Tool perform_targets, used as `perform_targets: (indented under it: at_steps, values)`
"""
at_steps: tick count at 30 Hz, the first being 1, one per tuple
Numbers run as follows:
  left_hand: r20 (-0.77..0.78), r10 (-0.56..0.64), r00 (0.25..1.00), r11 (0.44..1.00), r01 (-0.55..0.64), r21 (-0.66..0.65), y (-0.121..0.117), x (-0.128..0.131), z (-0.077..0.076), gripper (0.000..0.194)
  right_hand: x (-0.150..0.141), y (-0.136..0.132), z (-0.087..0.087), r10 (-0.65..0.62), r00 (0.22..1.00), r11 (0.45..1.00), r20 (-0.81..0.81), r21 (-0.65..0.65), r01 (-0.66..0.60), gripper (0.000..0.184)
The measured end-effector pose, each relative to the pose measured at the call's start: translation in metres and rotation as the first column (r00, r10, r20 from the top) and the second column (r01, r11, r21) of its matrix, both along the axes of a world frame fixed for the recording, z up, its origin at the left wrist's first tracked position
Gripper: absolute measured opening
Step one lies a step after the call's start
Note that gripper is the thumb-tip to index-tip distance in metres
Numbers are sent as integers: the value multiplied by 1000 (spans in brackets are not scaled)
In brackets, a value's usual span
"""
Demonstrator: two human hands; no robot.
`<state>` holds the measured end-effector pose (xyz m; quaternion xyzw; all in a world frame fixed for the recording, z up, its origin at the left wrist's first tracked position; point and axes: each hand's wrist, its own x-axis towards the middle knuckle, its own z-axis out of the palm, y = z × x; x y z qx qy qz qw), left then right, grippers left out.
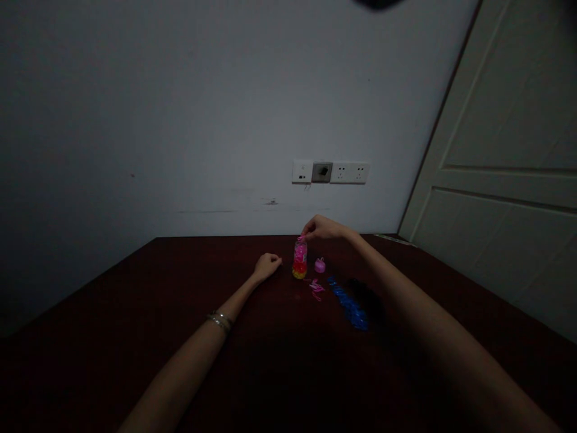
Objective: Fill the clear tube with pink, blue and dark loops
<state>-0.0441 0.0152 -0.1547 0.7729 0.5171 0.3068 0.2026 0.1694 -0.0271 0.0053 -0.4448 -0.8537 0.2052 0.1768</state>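
Observation:
A small clear bottle (300, 260) stands upright on the dark red table, filled in layers of yellow, red and pink. Over its mouth, my right hand (321, 227) pinches some small pink bands (302, 239), partly at the opening. My left hand (267, 265) rests on the table left of the bottle, apart from it, with its fingers curled closed. Just right of the bottle sits its pink cap (320, 265), with a loop on top. A few loose pink bands (317, 288) lie in front of the bottle.
A strip of blue pieces (349, 305) lies to the right, beside a dark pile (366, 296) that is hard to make out under my right forearm. Behind the table (135, 288) rises a wall with sockets (350, 173). A pale panelled door (505, 180) stands at the right.

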Motion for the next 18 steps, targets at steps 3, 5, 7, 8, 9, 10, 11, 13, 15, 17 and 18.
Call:
perform_targets:
  at_steps: [3, 5, 7, 8, 9, 10, 11, 13, 15, 17, 18]
  values:
    - [2, 10, 1000, 1000, -10, -8, 0, 0, 0, 33, 0, -3, 1, -10, 1000, 1000, 8, -16, 11, 25]
    - [1, 10, 1000, 1000, -10, -6, 0, 0, 0, 33, -1, -5, 2, -19, 1000, 1000, 14, -25, 19, 24]
    - [1, 4, 1000, 1000, -4, 4, 0, 1, 0, 33, -1, -7, 3, -30, 999, 999, 19, -26, 31, 24]
    - [1, 4, 1000, 1000, -4, 9, -1, 1, 0, 32, -1, -7, 3, -33, 999, 999, 16, -27, 33, 24]
    - [2, 7, 1000, 1000, -7, 12, -1, 1, 1, 32, -1, -7, 3, -32, 999, 999, 6, -29, 33, 25]
    - [3, 13, 1000, 1000, -13, 10, -1, 1, 1, 32, 0, -7, 3, -33, 999, 999, -9, -28, 32, 25]
    - [5, 19, 1000, 1000, -19, 4, -1, 1, 1, 32, 1, -7, 3, -34, 999, 999, -24, -24, 33, 25]
    - [18, 20, 1000, 1000, -20, -11, -2, 1, 2, 32, 4, -8, 1, -41, 997, 999, -59, -2, 41, 26]
    - [51, 11, 999, 1000, -11, -15, -2, 1, 4, 32, 10, -11, -4, -57, 994, 998, -91, 32, 60, 28]
    - [102, 8, 995, 1000, -8, -4, -4, 1, 5, 34, 16, -17, -14, -75, 989, 995, -127, 50, 82, 30]
    - [132, 14, 991, 1000, -15, 7, -5, 1, 6, 34, 19, -21, -20, -83, 986, 995, -143, 49, 91, 31]
